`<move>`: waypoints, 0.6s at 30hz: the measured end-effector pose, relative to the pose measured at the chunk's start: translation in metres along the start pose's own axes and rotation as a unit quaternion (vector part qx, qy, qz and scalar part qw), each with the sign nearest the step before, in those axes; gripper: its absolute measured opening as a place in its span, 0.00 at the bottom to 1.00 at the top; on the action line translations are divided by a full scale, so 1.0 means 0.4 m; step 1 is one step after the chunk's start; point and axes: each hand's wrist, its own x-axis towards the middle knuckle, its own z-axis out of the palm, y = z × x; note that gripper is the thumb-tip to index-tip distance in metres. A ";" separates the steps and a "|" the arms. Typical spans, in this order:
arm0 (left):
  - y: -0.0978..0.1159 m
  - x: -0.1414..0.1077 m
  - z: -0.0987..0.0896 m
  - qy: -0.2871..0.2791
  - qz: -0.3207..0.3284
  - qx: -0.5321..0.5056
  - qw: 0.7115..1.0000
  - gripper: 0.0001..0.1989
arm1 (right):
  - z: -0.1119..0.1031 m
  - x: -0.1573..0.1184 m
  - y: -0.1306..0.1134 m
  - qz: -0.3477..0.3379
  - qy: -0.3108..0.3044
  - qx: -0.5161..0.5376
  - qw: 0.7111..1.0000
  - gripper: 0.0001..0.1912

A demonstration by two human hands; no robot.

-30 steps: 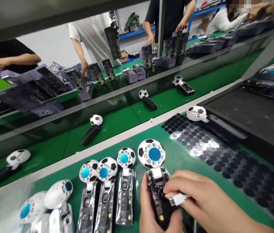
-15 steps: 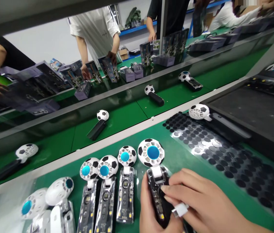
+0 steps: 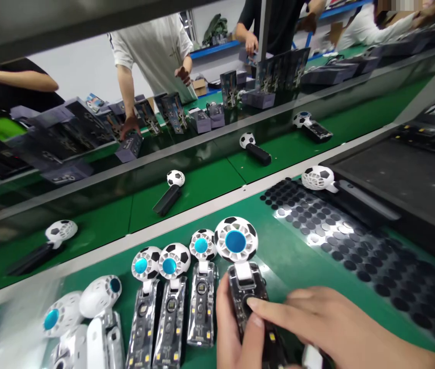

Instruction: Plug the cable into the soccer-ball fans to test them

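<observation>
My left hand is closed around the dark clear-cased handle of a handheld fan with a football-patterned head and a blue centre. Its thumb lies on the handle's front. My right hand presses an index fingertip on a round black spot of that handle. Under its curled fingers shows a white cable plug, partly hidden. Left of my hands lie three similar fans, the closest being a clear-handled fan. Farther left are two white fans.
A sheet of round black stickers lies to the right, beside a black tray with a fan on its edge. Past a metal rail, several fans lie on a green belt. Co-workers handle boxes across it.
My right index finger has straightened onto the handle, and the white plug has moved lower under my hand. Fans on the belt have shifted right. A co-worker's hand has moved onto a box.
</observation>
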 end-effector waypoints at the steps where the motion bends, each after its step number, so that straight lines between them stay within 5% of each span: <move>1: 0.000 0.003 -0.003 0.004 -0.023 -0.034 0.999 0.34 | 0.002 -0.005 0.002 0.018 0.006 0.060 0.998 0.24; 4: 0.007 0.015 -0.016 -0.016 -0.088 -0.086 0.992 0.37 | 0.013 -0.019 0.005 0.123 0.056 0.190 0.972 0.23; 7: 0.021 0.021 -0.025 -0.071 -0.119 -0.133 0.981 0.41 | 0.030 -0.022 -0.001 0.222 0.107 0.195 0.949 0.21; 13: 0.024 0.011 -0.019 -0.079 -0.155 -0.165 0.971 0.41 | 0.049 -0.002 -0.015 0.211 0.055 0.171 0.961 0.14; 18: 0.012 0.005 -0.011 -0.098 -0.111 -0.152 0.977 0.39 | 0.057 -0.006 -0.004 0.183 0.048 0.082 0.978 0.15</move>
